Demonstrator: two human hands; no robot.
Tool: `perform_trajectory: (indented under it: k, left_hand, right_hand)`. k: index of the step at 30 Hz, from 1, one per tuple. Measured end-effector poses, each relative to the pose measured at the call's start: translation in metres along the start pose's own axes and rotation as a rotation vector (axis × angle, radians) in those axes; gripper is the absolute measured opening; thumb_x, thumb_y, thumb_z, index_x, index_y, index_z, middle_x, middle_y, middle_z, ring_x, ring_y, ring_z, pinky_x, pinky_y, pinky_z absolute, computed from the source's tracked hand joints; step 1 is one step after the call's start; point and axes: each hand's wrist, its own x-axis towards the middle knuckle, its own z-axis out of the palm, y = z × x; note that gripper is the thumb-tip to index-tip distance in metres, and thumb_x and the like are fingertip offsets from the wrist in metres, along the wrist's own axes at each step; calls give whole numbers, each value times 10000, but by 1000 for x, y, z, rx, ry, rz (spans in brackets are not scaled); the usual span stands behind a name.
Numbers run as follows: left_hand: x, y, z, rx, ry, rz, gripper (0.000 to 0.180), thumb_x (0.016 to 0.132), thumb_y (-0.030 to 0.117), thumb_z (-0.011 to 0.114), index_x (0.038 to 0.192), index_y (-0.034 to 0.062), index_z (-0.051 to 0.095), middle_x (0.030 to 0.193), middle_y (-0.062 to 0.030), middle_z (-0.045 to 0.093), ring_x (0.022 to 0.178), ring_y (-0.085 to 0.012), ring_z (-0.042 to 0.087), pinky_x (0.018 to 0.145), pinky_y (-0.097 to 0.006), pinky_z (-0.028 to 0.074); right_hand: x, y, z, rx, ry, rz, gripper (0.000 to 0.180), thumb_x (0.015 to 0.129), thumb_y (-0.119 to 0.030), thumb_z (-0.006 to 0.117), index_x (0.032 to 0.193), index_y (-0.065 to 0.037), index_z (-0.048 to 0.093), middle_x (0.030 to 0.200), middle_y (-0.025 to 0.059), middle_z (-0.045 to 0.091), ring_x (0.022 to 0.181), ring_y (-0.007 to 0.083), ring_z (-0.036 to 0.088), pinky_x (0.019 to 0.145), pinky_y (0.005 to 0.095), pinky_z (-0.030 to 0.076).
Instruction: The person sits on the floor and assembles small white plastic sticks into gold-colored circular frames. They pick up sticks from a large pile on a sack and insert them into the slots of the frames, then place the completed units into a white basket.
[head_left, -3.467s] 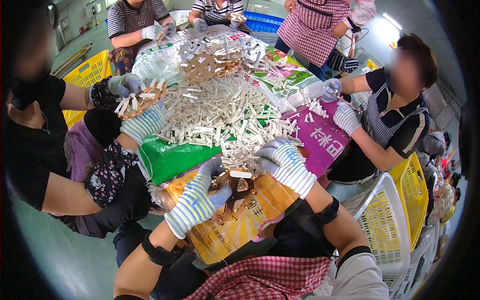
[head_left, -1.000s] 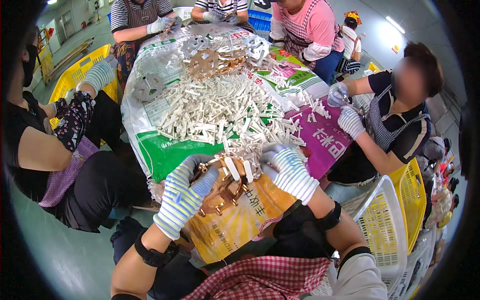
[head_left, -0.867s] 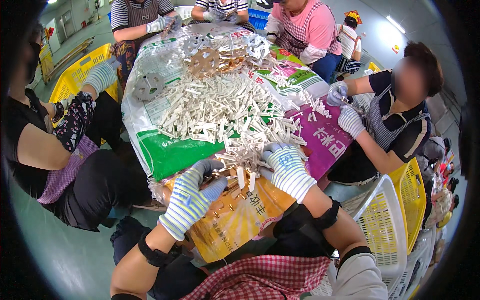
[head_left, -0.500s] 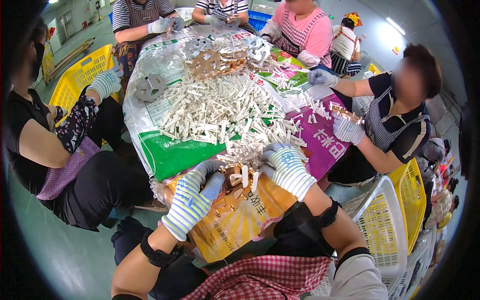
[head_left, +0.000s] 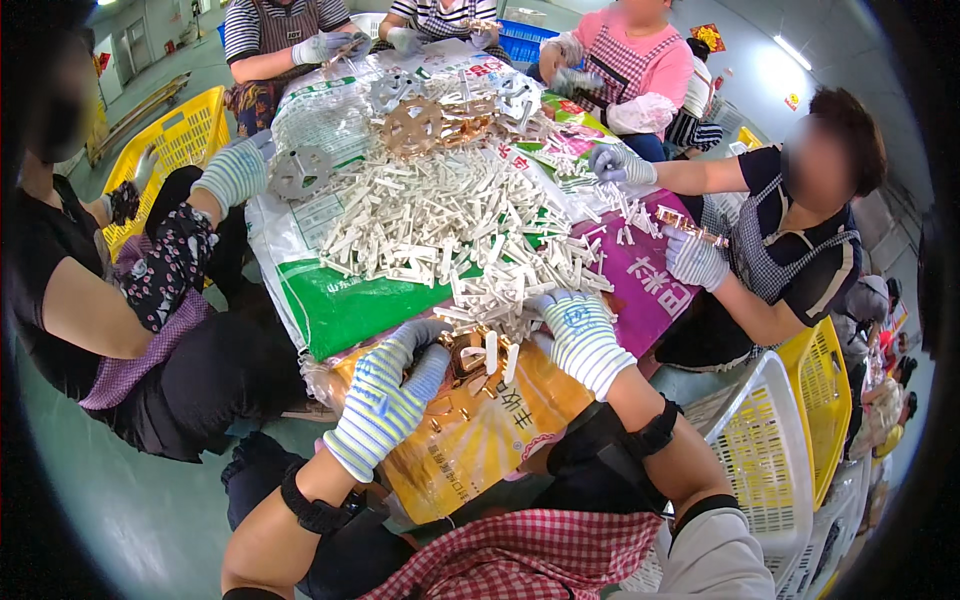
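My left hand point(head_left: 385, 395), in a striped knit glove, is closed at the edge of a copper-coloured metal part point(head_left: 464, 366). Its thumb and fingers pinch that part low over the yellow sack. White strips point(head_left: 491, 352) stand up from the copper part. At the near right edge of a heap of loose white strips point(head_left: 440, 215) is my right hand point(head_left: 585, 342), gloved alike. Its fingers are curled in among the strips. The fingertips are partly hidden, so what they hold cannot be made out.
Printed plastic sacks point(head_left: 370, 315) cover the table. Silver and copper-coloured slotted discs point(head_left: 412, 127) lie behind the heap, another silver disc point(head_left: 300, 174) at its left. Co-workers sit around; one at the right holds a copper-coloured part point(head_left: 690, 228). Yellow crates point(head_left: 190, 135) and a white basket point(head_left: 765, 450) flank the table.
My hands barely shift. The left co-worker's gloved hand has moved right, close to the silver disc. The person in pink has shifted right, and the right co-worker's empty-looking hand has moved left.
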Motion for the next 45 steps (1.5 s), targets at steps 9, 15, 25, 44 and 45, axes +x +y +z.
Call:
perform_trajectory:
  k: [9,15,25,44,45]
  left_hand:
    - [-2,-2,-1,14,-20,-17,267,974,101,576,1206,-13,642,920,-45,664,818,-94,601,759,-265,513]
    - [-4,-2,0,47,-45,61,296,970,113,579,1234,-5,641,946,-34,661,816,-88,581,758,-264,503]
    - [-4,4,-1,23,-62,-26,296,972,104,569,1241,6,643,950,-32,657,821,-85,566,763,-257,491]
    - [-7,2,6,82,-131,94,296,965,82,567,1236,-13,638,1059,-86,690,948,-137,637,858,-283,515]
    - [-8,0,8,77,-129,110,297,963,75,565,1238,-8,639,1057,-86,691,940,-136,639,852,-283,517]
  right_hand:
    - [5,12,5,107,11,-29,266,792,-194,704,1035,-87,685,1015,158,644,989,361,628,885,477,478]
    - [1,7,-7,194,329,-50,127,786,-158,689,887,-89,659,957,134,640,927,362,611,860,480,454]
    - [2,5,4,-26,10,-70,284,804,-279,688,1000,-74,686,969,158,664,1002,371,624,921,499,452]
    - [-25,-68,-56,879,451,-370,218,805,-144,801,973,-115,666,1205,97,610,1152,306,552,1021,451,415]
    - [-25,-71,-55,896,415,-368,215,811,-147,798,982,-113,673,1226,102,598,1175,303,538,1027,449,411]
